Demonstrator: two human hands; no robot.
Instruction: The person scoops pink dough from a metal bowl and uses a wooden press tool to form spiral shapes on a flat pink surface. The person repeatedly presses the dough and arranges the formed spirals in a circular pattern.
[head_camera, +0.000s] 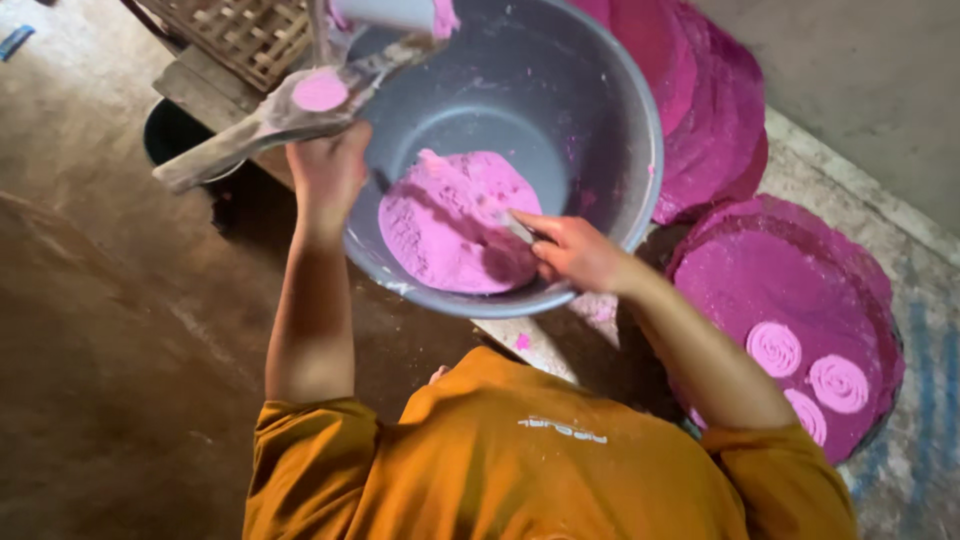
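Note:
A large grey plastic bowl (560, 90) is tilted toward me, with thick pink paste (450, 225) pooled at its lower side. My left hand (325, 170) grips the bowl's near-left rim and holds it tipped. Reaching over the near rim, my right hand (572, 250) is closed on a small pale scraper (517, 228) whose tip lies in the paste. My orange sleeves fill the bottom of the view.
A wooden press (270, 115) with a pink dough lump (320, 90) lies above my left hand. A woven basket (250, 30) and a dark bucket (175, 130) stand at upper left. On the right, round magenta-lined trays (760, 270) carry spiral dough coils (838, 383).

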